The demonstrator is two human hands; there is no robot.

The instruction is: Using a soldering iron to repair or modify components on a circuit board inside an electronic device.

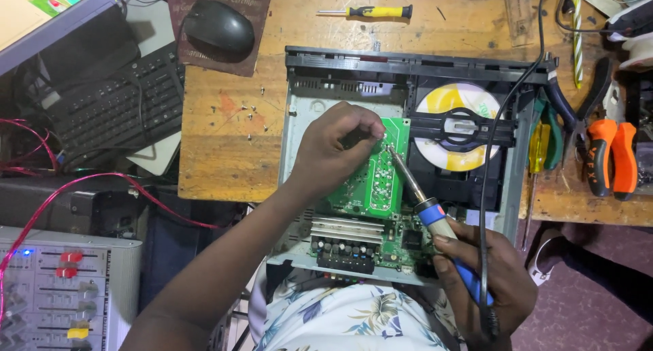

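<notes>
- Your right hand [486,273] is wrapped tight around a soldering iron [425,201] with a blue handle. Its metal tip touches the top corner of the green circuit board [374,181].
- Your left hand [333,147] pinches that green board near its top edge and holds it tilted up over the open metal box [299,113].
- Inside the box, just right of the board, a yellow and white disc [469,99] sits under a black bar.
- A black cord [486,160] runs from the iron up across the box.
- On the wooden counter [218,140] you have orange pliers [612,157] on the right, a yellow screwdriver [371,11] at the top, and a black mouse [219,26] and keyboard [115,99] on the left.
</notes>
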